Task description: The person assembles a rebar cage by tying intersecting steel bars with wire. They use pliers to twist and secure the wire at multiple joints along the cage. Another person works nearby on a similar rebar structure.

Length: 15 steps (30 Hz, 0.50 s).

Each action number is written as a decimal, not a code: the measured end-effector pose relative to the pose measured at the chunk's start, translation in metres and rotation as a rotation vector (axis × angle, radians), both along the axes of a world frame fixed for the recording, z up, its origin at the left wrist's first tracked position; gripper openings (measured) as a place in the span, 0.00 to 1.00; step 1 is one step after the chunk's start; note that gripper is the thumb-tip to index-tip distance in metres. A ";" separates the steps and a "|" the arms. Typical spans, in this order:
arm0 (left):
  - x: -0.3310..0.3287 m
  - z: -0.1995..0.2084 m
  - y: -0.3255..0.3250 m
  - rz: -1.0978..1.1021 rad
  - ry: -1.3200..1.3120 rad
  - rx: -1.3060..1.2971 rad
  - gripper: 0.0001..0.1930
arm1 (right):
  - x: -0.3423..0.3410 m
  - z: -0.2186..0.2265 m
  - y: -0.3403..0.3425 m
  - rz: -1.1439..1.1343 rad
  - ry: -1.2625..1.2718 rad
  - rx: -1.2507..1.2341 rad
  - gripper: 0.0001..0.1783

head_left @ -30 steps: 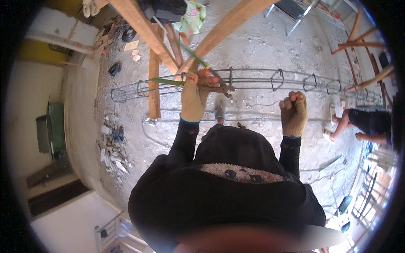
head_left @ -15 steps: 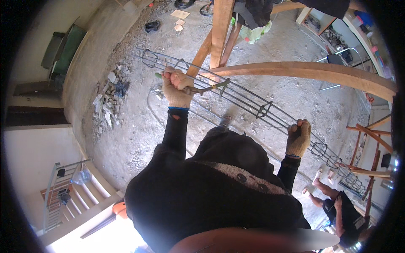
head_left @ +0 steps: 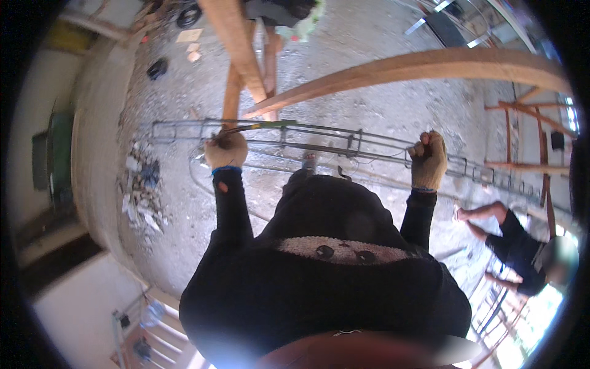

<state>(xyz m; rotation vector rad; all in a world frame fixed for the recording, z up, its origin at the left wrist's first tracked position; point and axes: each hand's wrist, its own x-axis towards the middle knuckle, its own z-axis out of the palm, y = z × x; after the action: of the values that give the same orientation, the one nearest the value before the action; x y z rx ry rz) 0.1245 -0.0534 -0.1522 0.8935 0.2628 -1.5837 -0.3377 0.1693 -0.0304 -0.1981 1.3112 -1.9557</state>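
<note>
The left hand (head_left: 226, 150), gloved, is wrapped around a green-handled tool (head_left: 279, 124) that projects rightward across the steel-bar cage (head_left: 350, 151). The right hand (head_left: 429, 163) — fingers curled together, contents indiscernible — is at the cage's near side. The cage, diagonal in view half a second earlier, now runs nearly level.

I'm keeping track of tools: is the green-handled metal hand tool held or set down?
Held: the beige-gloved left hand grips the tool, its green part extending rightward.
</note>
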 end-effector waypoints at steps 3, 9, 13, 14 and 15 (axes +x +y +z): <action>0.000 0.001 0.001 0.041 0.137 0.023 0.32 | -0.011 0.004 0.017 -0.021 -0.019 0.009 0.10; -0.014 0.010 -0.001 0.086 0.079 0.013 0.36 | -0.031 0.004 0.039 -0.003 0.026 0.073 0.11; -0.015 0.002 -0.009 0.172 -0.028 0.091 0.38 | -0.043 -0.001 0.056 0.036 0.025 0.082 0.12; -0.013 -0.005 -0.012 0.133 -0.014 0.082 0.37 | -0.046 -0.003 0.063 0.053 0.045 0.085 0.13; -0.009 -0.013 -0.014 0.090 -0.009 0.062 0.36 | -0.048 -0.005 0.069 0.085 0.060 0.065 0.13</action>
<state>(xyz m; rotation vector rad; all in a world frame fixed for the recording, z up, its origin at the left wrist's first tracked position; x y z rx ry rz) 0.1150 -0.0671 -0.1647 0.9242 0.3428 -1.4951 -0.3860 0.2384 -0.0356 -0.2782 1.3809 -1.8452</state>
